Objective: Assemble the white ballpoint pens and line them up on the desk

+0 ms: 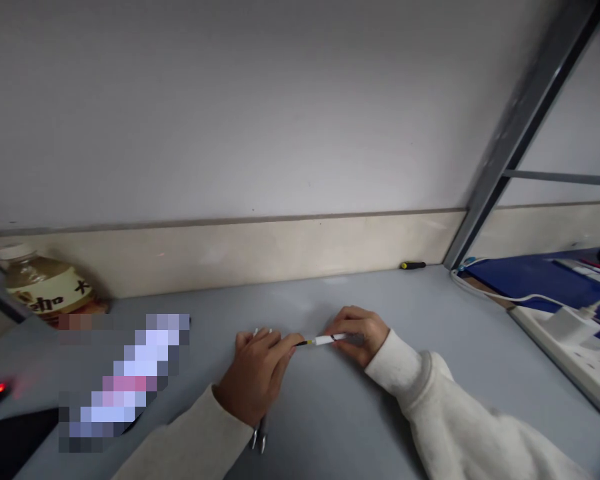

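left hand [254,380] | pinches black end; right hand [363,333] | grasps white pen [325,341]

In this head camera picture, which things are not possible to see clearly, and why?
- Small white piece between the left hand and right hand: too small, ends covered by fingers.
- Metal tips under the left wrist: mostly hidden by the sleeve.
- Bottle at far left: blurred, partly behind a grey bar.
- Pixelated patch: masked.
- Power strip: cut by the right edge.

White pen [326,341] with black-and-yellow tip, cream sleeves [430,393], grey table [330,413], blue mat [530,280].
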{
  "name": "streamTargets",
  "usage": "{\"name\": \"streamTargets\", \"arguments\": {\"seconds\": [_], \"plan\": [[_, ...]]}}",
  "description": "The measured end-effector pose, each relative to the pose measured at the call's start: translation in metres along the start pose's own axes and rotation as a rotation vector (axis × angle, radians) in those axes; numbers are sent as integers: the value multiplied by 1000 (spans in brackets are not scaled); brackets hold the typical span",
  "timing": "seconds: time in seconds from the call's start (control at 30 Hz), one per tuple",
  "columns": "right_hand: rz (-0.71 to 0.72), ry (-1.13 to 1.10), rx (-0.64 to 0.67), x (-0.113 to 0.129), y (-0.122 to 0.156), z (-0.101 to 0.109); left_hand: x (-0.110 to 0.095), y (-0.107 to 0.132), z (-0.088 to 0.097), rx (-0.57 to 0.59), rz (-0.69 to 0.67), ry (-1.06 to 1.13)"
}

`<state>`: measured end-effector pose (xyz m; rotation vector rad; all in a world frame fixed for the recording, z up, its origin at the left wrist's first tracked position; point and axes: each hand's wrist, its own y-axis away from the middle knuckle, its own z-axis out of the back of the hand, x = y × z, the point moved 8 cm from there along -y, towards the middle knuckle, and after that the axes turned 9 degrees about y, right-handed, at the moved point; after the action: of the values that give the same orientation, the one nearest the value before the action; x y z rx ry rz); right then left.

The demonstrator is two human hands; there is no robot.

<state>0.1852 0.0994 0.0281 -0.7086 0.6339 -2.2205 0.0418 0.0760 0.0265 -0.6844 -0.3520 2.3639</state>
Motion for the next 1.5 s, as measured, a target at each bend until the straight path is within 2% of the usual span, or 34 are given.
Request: {"name": "streamTargets", "arguments": {"seconds": [0.17, 0.3, 0.5, 0.67, 0.77, 0.9, 1.0, 1.17, 1.3, 1.43, 1.5], "plan": [[34, 34, 59, 13, -1, -3, -1, 1, -6, 26, 38, 34], [108, 30, 30, 23, -2, -2, -1, 2, -14, 68, 64, 58], [127, -24, 43, 28, -3, -5, -5, 2, -14, 79, 20, 32], [16, -134, 89, 24, -3, -9, -6, 1, -12, 65, -10, 17], [-90, -143, 170, 18, -1, -12, -3, 1, -8, 42, -5, 16], [-257, -196, 191, 6, 1, -10, 1, -1, -2, 27, 13, -2], [-328, -225, 258, 2, 4, -15, 1, -1, -2, 30, 2, 2], [-372, -289, 193, -4, 4, -13, 2, 0, -2, 16, -2, 35], [-425, -255, 219, -11, 6, -16, 2, 0, 0, -5, -13, 52], [-425, -275, 188, -11, 5, -12, 4, 0, 0, 4, 6, 53], [-442, -266, 224, -11, 7, -15, 4, 0, 0, 11, 12, 53]]}}
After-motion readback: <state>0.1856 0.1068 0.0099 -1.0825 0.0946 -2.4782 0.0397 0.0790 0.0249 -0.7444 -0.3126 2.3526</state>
